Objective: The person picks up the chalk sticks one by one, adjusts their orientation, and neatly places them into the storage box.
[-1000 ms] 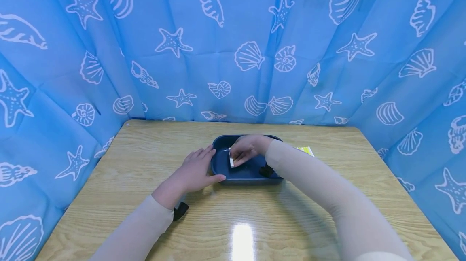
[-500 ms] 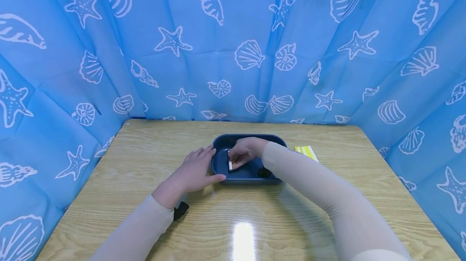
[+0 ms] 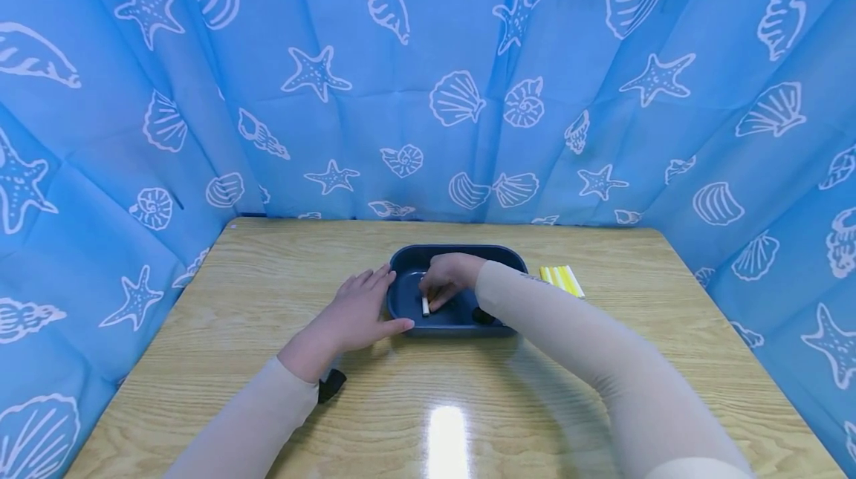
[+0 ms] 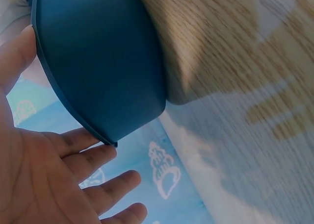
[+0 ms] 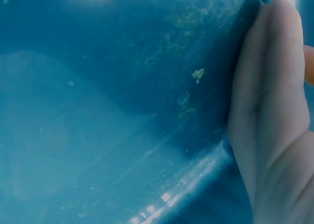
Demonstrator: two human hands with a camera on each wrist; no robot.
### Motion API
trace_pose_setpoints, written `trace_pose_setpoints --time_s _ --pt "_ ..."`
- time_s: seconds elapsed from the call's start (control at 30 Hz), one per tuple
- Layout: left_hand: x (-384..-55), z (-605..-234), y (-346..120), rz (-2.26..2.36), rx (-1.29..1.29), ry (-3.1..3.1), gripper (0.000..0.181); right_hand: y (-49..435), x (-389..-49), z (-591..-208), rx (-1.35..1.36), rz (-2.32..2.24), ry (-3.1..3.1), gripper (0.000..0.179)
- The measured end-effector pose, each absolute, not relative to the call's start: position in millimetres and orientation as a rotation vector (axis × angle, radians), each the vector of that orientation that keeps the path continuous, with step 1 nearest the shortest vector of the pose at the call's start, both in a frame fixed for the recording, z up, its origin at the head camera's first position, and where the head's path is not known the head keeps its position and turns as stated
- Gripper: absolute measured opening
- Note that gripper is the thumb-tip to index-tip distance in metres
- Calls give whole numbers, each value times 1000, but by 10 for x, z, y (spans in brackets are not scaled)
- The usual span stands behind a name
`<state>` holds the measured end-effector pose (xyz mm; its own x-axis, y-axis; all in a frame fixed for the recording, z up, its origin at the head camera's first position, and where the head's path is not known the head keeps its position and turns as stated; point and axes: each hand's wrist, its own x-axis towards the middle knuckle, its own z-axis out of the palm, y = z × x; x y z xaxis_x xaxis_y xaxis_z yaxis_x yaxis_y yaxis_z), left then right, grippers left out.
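The head view is bright, with glare on the tabletop and soft shadows.

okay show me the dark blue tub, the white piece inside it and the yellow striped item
Dark blue tub [image 4: 105,62]: left wrist view, outer wall.
White piece [image 3: 425,307]: head view, exposed near end.
Yellow striped item [image 3: 562,281]: head view, middle of its top.

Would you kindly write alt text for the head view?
A person's right hand holds a small white object inside a dark blue basin while the left hand touches its rim. A yellow-and-white striped item lies on the table.
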<state>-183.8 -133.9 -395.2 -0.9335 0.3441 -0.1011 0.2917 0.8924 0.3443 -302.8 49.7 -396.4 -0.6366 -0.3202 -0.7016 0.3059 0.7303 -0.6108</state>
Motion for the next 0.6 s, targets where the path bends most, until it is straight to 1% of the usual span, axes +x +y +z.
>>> trace_pose_setpoints --time_s 0.6 --pt "-1845 -3974 -1346 498 506 2911 95 501 -3028 -3976 -34 -897 2116 19"
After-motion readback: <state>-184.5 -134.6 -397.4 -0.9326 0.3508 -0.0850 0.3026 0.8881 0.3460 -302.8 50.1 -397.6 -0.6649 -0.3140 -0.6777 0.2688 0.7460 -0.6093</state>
